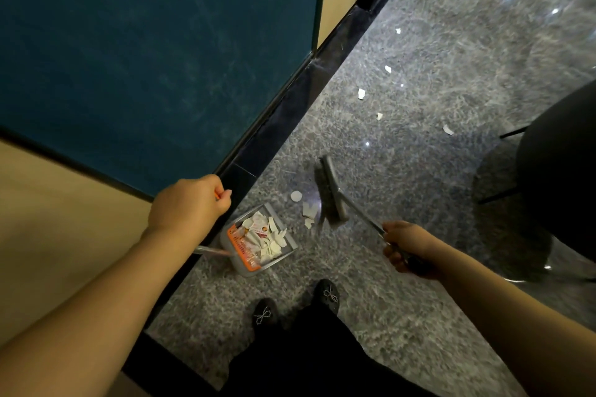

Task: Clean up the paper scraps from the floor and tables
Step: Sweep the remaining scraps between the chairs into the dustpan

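My left hand (188, 203) grips the top of the dustpan's long handle, which is mostly hidden behind my forearm. The grey dustpan (258, 240) with an orange comb edge sits on the granite floor by the dark baseboard and holds several white paper scraps. My right hand (408, 250) grips the broom's metal handle; the grey broom head (332, 192) is on the floor just right of the pan's mouth. A small cluster of scraps (306, 208) lies between broom and pan. Several more scraps (362, 93) trail away across the floor.
A teal wall panel (145, 58) with beige wall and a dark baseboard (300, 97) runs along the left. A black chair (561, 171) with thin legs stands at the right. My two black shoes (329, 295) stand just behind the pan.
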Motion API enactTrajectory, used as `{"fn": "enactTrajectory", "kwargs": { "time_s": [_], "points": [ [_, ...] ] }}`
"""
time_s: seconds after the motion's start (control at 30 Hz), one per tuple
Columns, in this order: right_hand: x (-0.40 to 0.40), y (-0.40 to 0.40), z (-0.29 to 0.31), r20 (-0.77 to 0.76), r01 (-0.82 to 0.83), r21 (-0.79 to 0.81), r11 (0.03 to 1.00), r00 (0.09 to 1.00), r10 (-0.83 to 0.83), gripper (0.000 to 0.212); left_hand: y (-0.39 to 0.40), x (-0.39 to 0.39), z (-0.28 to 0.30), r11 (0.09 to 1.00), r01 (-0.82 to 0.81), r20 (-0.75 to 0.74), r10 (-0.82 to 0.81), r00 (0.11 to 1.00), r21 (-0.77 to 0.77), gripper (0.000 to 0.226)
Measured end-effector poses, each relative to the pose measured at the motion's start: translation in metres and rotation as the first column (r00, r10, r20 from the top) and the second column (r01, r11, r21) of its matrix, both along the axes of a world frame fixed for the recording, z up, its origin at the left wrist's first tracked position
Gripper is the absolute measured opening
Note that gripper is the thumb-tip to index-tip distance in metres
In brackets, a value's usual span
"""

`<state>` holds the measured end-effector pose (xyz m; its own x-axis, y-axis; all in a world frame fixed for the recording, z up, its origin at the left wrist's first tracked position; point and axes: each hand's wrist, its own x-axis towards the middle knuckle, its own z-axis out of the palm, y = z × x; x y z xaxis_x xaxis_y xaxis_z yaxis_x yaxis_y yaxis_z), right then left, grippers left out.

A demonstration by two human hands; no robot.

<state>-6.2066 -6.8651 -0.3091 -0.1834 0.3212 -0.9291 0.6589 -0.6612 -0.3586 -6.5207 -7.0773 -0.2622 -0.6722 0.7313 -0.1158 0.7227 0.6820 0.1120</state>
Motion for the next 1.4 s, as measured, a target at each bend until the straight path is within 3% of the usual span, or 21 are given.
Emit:
{"fn": "enactTrajectory", "kwargs": {
  "time_s": [0.2,0.43,0.6,0.77,0.9,1.0,1.1,1.17,1.3,1.4],
  "points": [
    [-0.008,-0.006,-0.032,0.132,-0.221,0.025,0.975,0.968,0.215,0.026,0.011,0.007,0.0,0.999,0.009,-0.018,-0.01,1.0,-0.042,0.029],
    [-0.026,-0.034,-0.042,0.067,-0.448,-0.017,0.894,0.892,0.448,0.034,0.018,0.009,0.002,0.999,0.005,0.013,-0.004,1.0,-0.032,0.026],
    [-0.025,-0.063,-0.035,0.033,-0.49,-0.023,0.871,0.871,0.491,0.031,0.015,0.009,0.002,1.0,0.011,0.004,-0.011,1.0,-0.01,0.026],
    [-0.028,-0.093,-0.017,-0.048,-0.489,-0.083,0.868,0.872,0.487,0.027,0.011,0.008,0.003,1.0,-0.011,0.03,0.01,0.999,0.014,0.023],
    [-0.035,-0.11,-0.008,-0.071,-0.476,-0.128,0.87,0.88,0.47,0.038,0.002,0.004,0.007,0.998,-0.05,0.111,0.047,0.993,0.028,0.018],
    [-0.037,-0.113,-0.001,-0.056,-0.447,-0.123,0.886,0.894,0.444,0.04,-0.006,-0.004,0.012,0.997,-0.078,0.283,0.071,0.957,0.015,0.02],
    [-0.036,-0.114,0.008,-0.042,-0.427,-0.093,0.9,0.904,0.425,0.041,-0.009,-0.01,0.019,0.994,-0.099,0.531,0.108,0.841,-0.046,0.011],
    [-0.035,-0.115,0.014,-0.048,-0.392,-0.084,0.916,0.92,0.389,0.039,-0.013,-0.01,0.021,0.992,-0.117,0.603,0.121,0.788,-0.047,0.012],
    [-0.028,-0.115,0.028,-0.076,-0.26,-0.089,0.961,0.964,0.254,0.026,-0.026,-0.005,0.022,0.996,-0.092,0.404,0.078,0.912,0.014,0.023],
    [-0.021,-0.113,0.036,-0.099,-0.168,-0.073,0.983,0.982,0.161,0.027,-0.03,-0.002,0.025,0.992,-0.091,0.347,0.054,0.936,0.091,0.027]
  ]
}}
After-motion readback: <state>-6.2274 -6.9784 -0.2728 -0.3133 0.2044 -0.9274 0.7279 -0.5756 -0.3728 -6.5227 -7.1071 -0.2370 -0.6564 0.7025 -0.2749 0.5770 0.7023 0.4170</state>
